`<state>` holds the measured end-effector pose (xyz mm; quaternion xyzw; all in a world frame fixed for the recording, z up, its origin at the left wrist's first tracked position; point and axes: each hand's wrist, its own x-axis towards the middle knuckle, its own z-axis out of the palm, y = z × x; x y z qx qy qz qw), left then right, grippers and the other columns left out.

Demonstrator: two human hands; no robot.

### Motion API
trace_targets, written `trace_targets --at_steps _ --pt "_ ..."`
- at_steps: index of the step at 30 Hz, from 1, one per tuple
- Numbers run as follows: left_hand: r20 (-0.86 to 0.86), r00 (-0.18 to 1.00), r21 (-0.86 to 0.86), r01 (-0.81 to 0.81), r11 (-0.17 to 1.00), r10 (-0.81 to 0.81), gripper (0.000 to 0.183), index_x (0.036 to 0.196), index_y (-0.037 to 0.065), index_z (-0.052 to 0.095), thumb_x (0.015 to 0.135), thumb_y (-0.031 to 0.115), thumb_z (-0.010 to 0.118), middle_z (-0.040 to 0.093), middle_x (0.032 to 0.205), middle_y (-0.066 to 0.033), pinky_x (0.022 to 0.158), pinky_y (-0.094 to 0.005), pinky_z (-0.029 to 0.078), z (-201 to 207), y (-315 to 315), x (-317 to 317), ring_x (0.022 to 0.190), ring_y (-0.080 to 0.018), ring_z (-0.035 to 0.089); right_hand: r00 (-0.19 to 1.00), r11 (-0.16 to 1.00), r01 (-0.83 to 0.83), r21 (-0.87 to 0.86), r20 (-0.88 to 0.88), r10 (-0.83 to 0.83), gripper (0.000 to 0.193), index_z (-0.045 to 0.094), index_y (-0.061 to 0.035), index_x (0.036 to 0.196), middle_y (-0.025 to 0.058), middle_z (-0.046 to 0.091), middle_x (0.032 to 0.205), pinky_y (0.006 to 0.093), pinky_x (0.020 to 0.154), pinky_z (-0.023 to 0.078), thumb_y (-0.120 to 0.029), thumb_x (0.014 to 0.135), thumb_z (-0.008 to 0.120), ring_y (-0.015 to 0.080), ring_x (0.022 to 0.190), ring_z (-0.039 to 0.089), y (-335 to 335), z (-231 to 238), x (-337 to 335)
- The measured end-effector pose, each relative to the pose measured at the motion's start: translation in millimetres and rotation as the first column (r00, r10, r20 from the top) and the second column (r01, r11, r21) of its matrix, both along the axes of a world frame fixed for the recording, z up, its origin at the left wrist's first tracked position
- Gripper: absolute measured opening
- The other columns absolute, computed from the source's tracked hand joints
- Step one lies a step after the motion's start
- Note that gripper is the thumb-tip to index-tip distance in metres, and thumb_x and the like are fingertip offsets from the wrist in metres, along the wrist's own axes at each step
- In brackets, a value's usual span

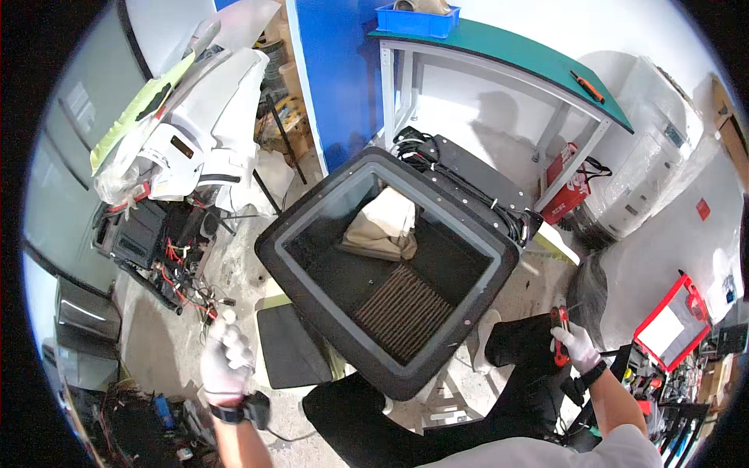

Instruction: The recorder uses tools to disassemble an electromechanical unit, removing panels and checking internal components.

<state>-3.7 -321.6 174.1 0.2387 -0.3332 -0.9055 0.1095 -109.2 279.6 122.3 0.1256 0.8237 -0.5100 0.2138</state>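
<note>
Two white-gloved hands sit well apart on either side of a large black box [324, 313]; the right hand [579, 347] is clamped on a red tool [561, 359], near the person's dark-clad knee; the left hand [226, 363] is raised with its fingers curled, though I cannot tell whether anything is pinched in it; the box, grey inside its rim, stands on the floor between the person and a green-topped table [515, 58], with a beige and white cloth [382, 222] and a ribbed panel [406, 312] inside; a dark flat pad [292, 347] lies just beside it, between box and left hand; black cables [417, 152] crowd its far side; the table bears a blue tray [417, 23] and an orange tool [587, 87]; white casings [211, 109] and tangled wires [175, 269] take up the left, a plastic-wrapped cylinder [640, 148] and a red-framed board [675, 321] the right.
</note>
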Motion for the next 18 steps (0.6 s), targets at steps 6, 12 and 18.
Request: trace_targets --at_steps 6,12,18 --pt "0.074 0.995 -0.499 -0.027 0.866 0.074 0.02 0.103 0.006 0.059 0.094 0.024 0.054 0.03 0.056 0.0122 0.033 -0.0158 0.021 133 13 -94 0.041 0.0003 0.027 0.994 0.978 0.039 -0.205 0.11 -0.016 0.039 0.059 0.0005 0.094 0.0059 0.06 0.066 0.0256 0.055 0.042 -0.037 0.087 0.059 0.0132 0.058 0.055 38 -22 -46" --pt "0.089 0.965 -0.606 0.248 0.756 -0.245 0.029 0.124 0.002 0.048 0.1 0.016 0.041 0.033 0.065 0.0095 0.032 -0.0125 0.022 191 4 -232 0.045 0.0019 0.029 0.967 0.996 -0.057 -0.072 0.245 0.073 0.02 0.058 0.0021 0.09 0.0079 0.062 0.066 0.0279 0.056 0.046 -0.016 0.082 0.059 0.0144 0.059 0.059 13 -20 -59" --pt "0.19 0.837 -0.452 0.539 0.711 -0.513 0.031 0.124 -0.004 0.047 0.098 0.013 0.04 0.044 0.072 0.0054 0.038 -0.0135 0.025 122 36 -376 0.05 -0.0007 0.032 0.976 0.995 -0.101 -0.021 0.192 0.103 0.027 0.055 -0.0017 0.09 0.0059 0.063 0.065 0.0277 0.055 0.047 -0.023 0.076 0.065 0.0121 0.056 0.059 5 -28 -75"
